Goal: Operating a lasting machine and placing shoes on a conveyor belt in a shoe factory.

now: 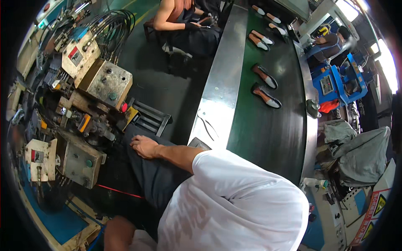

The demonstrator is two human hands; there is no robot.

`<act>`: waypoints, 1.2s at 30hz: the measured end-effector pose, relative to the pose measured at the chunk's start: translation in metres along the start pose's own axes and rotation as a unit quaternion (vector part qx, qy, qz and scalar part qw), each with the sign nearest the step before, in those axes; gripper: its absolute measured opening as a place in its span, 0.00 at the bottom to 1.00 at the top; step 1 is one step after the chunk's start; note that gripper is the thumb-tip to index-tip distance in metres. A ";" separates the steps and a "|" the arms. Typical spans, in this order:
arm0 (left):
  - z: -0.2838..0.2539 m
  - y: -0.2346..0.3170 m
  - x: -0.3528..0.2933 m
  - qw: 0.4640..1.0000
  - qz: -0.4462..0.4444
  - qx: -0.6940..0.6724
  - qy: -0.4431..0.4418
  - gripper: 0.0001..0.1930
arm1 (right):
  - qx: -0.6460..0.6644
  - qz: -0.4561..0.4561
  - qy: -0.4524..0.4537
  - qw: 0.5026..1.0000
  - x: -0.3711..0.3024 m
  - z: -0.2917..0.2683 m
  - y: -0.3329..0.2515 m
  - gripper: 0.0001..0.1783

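Observation:
My right hand [144,146] rests on my knee in dark trousers [153,180], fingers loosely bent over the cloth and holding nothing. Its forearm runs back to the short white sleeve. Close beyond that hand are a yellow bracket [131,116] and a black metal frame [150,119]. At the lower edge shows part of my left arm [119,234], blurred; the left hand itself is out of sight. In front of me stands a worn machine with an upper control box [109,83] bearing a red button [124,107], and a lower control box [79,161].
A dark green conveyor belt [276,138] with a metal edge [222,79] carries several shoes, including a dark-rimmed pair [267,95]. A seated co-worker [176,21] wears dark gloves. Another person [331,44] sits beyond the belt near a blue machine [335,83]. Grey cloth [362,157] covers equipment.

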State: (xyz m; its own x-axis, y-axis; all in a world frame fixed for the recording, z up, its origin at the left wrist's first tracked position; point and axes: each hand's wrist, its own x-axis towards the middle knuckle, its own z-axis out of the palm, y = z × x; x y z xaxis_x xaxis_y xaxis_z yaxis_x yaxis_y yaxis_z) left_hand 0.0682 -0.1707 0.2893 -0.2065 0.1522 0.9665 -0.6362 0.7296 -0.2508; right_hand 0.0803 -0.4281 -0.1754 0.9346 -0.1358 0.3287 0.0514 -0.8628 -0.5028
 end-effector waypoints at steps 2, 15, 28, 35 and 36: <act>-0.005 0.008 -0.003 1.000 -0.014 0.007 0.007 0.17 | 0.002 -0.002 0.018 1.000 0.003 -0.002 -0.002 0.15; -0.010 -0.025 -0.020 0.999 0.011 0.007 0.046 0.14 | -0.069 0.034 -0.013 0.997 -0.003 0.010 0.009 0.20; 0.018 -0.032 -0.032 0.996 -0.014 -0.053 0.074 0.12 | -0.033 0.034 0.007 0.999 0.003 -0.011 0.004 0.18; 0.046 -0.040 -0.041 0.989 -0.035 -0.112 0.094 0.11 | -0.001 0.073 -0.016 0.997 -0.016 -0.029 0.010 0.18; 0.049 -0.035 -0.031 0.989 -0.035 -0.112 0.090 0.11 | 0.001 0.062 -0.015 0.998 -0.009 -0.026 0.006 0.18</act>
State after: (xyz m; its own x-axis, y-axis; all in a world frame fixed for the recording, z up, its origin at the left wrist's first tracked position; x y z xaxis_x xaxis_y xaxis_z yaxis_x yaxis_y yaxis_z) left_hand 0.0607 -0.2337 0.2651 -0.0185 0.1969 0.9803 -0.4587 0.8695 -0.1833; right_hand 0.0630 -0.4450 -0.1607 0.9438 -0.2268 0.2404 -0.0641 -0.8391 -0.5402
